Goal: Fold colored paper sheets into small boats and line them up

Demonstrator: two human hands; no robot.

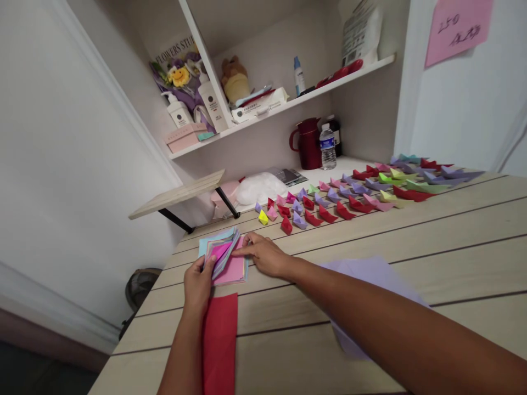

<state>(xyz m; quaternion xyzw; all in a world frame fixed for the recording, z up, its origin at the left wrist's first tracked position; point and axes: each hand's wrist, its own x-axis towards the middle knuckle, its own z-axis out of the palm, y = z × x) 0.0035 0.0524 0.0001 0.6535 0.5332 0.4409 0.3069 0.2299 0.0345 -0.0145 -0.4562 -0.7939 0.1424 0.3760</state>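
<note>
My left hand is closed on the near left edge of a lifted batch of coloured paper sheets, its thumb on a bright magenta sheet. Below them lies the rest of the paper stack, with a pink square on top and light blue sheets at the back left. From the right, my right hand reaches in, thumb and forefinger at the far right edge of the lifted sheets, other fingers curled. A red paper strip lies beside my left forearm. Under my right forearm is a large lilac paper sheet.
Rows of folded paper boats stand along the table's far side. A small raised wooden shelf stands at the back left. Behind are a plastic bag, a dark red jug and a water bottle, below a wall shelf.
</note>
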